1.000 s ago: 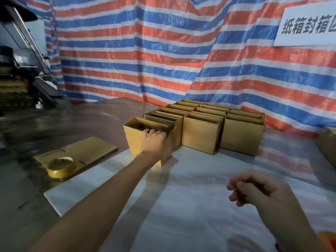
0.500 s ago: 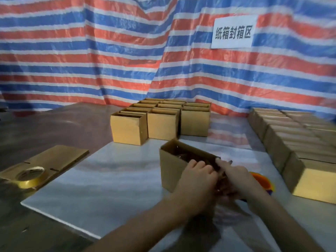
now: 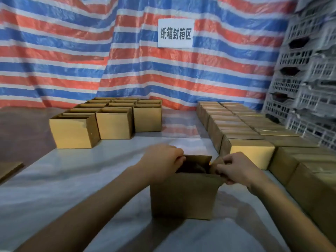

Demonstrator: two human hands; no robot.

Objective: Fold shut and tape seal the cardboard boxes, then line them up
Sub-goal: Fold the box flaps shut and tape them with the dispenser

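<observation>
An open brown cardboard box (image 3: 182,196) stands upright on the white sheet (image 3: 76,179) right in front of me. My left hand (image 3: 161,163) grips the box's left top edge, fingers curled over the rim. My right hand (image 3: 236,169) pinches the flap at the right top edge. The far flap stands up between the two hands and the inside of the box is dark. A block of several open boxes (image 3: 112,120) stands at the back left. Rows of several closed boxes (image 3: 252,151) run along the right side.
A striped red, white and blue tarp with a white paper sign (image 3: 175,33) hangs behind. Grey plastic crates (image 3: 307,79) are stacked at the far right. A flat piece of cardboard (image 3: 10,170) lies at the left edge on the dark floor.
The box came off the open block at the back left and now stands squarely before me. My right hand joined my left at its top. The view swung right; the tape roll is out of sight.
</observation>
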